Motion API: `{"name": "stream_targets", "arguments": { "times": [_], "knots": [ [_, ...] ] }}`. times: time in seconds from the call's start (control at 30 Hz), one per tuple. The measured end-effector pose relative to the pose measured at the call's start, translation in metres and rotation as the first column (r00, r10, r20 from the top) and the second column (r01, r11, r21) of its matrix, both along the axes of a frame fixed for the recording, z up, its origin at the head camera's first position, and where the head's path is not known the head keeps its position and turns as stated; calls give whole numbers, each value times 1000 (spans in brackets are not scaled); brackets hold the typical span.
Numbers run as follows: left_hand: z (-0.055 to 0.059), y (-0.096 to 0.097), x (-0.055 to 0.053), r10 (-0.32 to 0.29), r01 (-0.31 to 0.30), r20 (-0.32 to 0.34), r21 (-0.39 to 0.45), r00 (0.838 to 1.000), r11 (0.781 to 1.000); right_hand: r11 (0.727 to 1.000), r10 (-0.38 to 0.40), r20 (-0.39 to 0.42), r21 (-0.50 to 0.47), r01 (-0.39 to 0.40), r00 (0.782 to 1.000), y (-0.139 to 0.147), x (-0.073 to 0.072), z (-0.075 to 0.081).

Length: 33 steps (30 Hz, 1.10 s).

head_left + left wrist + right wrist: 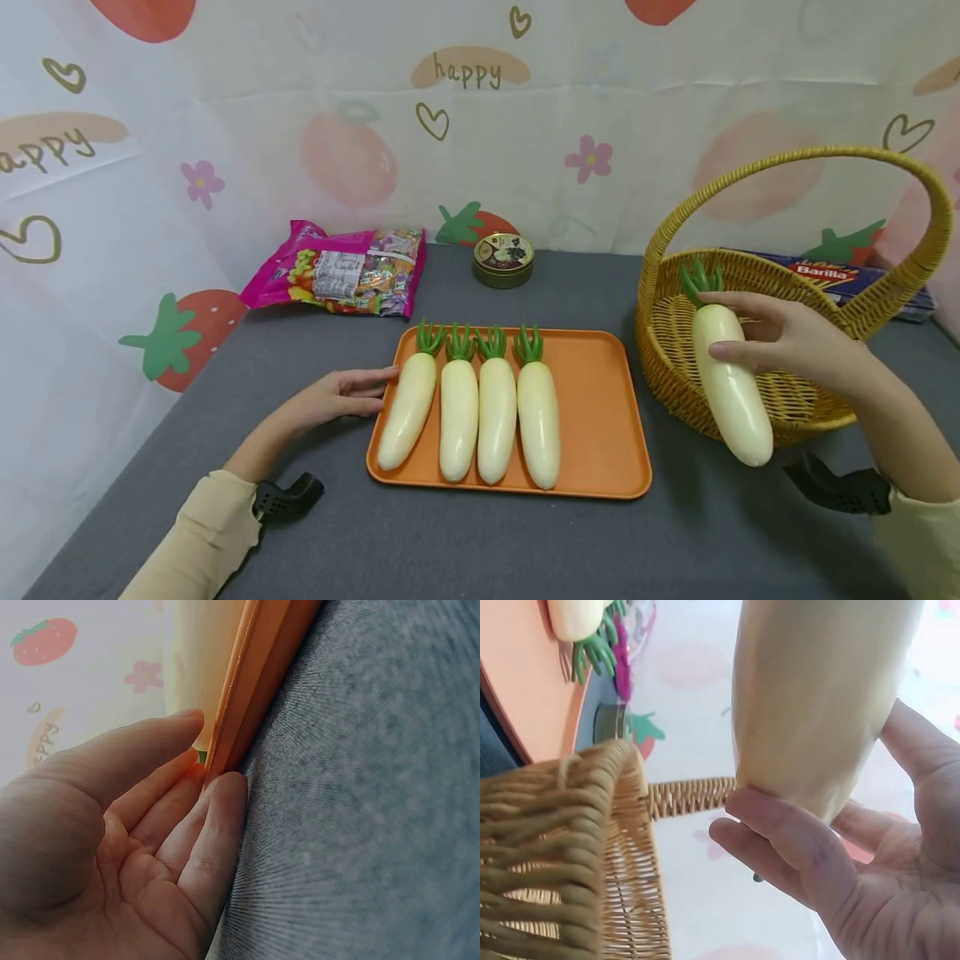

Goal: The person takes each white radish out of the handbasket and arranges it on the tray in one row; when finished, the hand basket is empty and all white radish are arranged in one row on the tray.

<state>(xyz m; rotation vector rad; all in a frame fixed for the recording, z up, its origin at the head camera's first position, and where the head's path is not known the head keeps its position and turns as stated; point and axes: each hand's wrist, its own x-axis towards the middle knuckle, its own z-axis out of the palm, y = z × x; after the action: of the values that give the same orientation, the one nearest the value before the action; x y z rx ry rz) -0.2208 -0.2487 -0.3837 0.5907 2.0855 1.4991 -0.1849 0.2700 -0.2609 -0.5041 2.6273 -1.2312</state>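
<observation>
My right hand [783,337] grips a white radish [731,387] with green leaf stubs, held tilted above the front left of a wicker basket [663,367]. In the right wrist view, the thumb and fingers [802,840] curl round the radish's [817,690] lower part in that picture. Several similar white radishes [459,417] lie side by side on the left and middle of an orange tray [600,417], leaves toward the back. My left hand [348,394] rests at the tray's left rim, its fairly straight fingertips touching the edge [244,690].
A pink candy bag [337,271] and a round tin [503,260] stand behind the tray. Behind the basket lies a blue Barilla box [832,271]. The basket's tall handle [810,154] arches over its opening. A printed cloth [487,167] hangs along the table's back.
</observation>
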Motion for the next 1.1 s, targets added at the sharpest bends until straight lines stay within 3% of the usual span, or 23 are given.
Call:
{"name": "stream_targets", "arguments": {
  "times": [0.5,0.73,1.1],
  "knots": [
    [2,-1,1,14,-14,2,4,1000,1000,992,120,-74,37,-117,990,-33,17,-5],
    [0,-1,-1,-4,4,-6,9,1000,1000,992,125,-66,34,-123,990,-46,16,-12],
    [-3,-1,-2,-11,11,-3,19,1000,1000,989,119,-87,-79,-126,989,-65,2,-37]
  ]
}}
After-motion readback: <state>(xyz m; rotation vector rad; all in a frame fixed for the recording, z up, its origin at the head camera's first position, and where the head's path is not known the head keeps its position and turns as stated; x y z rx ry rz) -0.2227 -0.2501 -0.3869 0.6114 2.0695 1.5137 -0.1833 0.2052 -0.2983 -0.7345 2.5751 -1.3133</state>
